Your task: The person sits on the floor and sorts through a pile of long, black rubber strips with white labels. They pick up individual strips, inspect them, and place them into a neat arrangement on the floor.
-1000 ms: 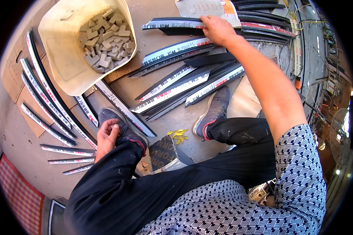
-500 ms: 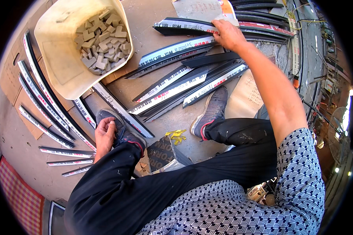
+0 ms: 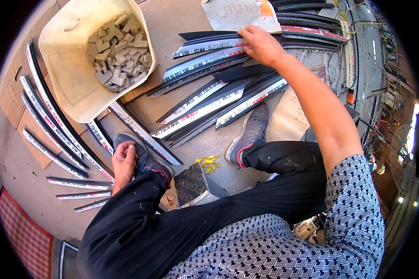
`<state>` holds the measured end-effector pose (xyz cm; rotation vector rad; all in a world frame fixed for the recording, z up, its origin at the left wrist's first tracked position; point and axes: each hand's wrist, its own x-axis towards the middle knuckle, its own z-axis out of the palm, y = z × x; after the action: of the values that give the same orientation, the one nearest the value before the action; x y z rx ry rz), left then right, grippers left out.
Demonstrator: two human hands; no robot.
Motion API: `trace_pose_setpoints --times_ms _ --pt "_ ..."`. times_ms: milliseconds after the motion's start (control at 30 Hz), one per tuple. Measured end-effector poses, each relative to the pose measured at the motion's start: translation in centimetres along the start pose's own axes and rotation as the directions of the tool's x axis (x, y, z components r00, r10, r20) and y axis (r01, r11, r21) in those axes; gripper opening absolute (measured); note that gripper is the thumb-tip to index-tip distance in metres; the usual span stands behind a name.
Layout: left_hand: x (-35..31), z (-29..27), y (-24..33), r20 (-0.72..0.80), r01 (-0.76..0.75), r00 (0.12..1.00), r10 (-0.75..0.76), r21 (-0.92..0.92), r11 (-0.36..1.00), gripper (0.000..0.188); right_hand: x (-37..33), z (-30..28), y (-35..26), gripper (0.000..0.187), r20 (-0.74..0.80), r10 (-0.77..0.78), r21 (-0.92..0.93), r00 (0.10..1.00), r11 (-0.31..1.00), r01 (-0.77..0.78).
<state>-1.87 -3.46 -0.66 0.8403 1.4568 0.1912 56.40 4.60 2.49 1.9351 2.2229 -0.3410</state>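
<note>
Recording from near to far, we note the left hand [image 3: 125, 158] resting by the left shoe [image 3: 156, 166], fingers curled and thumb tip drawn in against the index finger; we cannot tell whether anything small is pinched there. Left of it, short film-covered pieces [image 3: 79, 183] lie spread on the floor. Yellow scraps [image 3: 208, 162] sit between the feet, and just past the right shoe [image 3: 252, 130] we log a crossed pile of mitre-ended profiles [image 3: 205, 111]. Beyond that pile, the right hand [image 3: 264, 46] is bent over the near-black strip [image 3: 207, 45], fingers together with little gap, closed over it toward its right part; grip force is not readable. Change over the last half second: the strip's dark face now lies above its pale film, the reverse of before, and its cut end shows differently. We judge the piece has been rolled about its length, so handling is under way, one-handed. A cream bucket [image 3: 70, 60] of small blocks [image 3: 121, 53] stands left; a paper sheet [image 3: 233, 16] lies farthest.
</note>
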Motion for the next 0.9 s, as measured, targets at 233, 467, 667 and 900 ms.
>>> trace_pose_setpoints --times_ms 233,467,667,900 --pt "0.2 0.0 -0.4 -0.008 -0.007 1.0 0.007 -0.009 1.0 0.022 0.3 -0.1 -0.8 0.045 0.013 -0.001 -0.02 1.0 1.0 0.001" --pt "0.2 0.0 -0.3 -0.007 -0.001 1.0 0.001 -0.011 1.0 0.022 0.4 -0.2 -1.3 0.045 0.045 -0.029 0.0 0.999 1.0 0.029" --pt "0.2 0.1 0.1 -0.013 0.009 1.0 -0.009 -0.006 1.0 0.021 0.5 0.3 -1.8 0.054 0.079 -0.045 0.022 0.996 0.999 0.044" --pt "0.5 -0.1 -0.1 -0.007 0.002 1.0 -0.002 -0.001 1.0 0.021 1.0 0.5 -1.8 0.043 0.137 -0.066 0.035 0.988 0.997 0.062"
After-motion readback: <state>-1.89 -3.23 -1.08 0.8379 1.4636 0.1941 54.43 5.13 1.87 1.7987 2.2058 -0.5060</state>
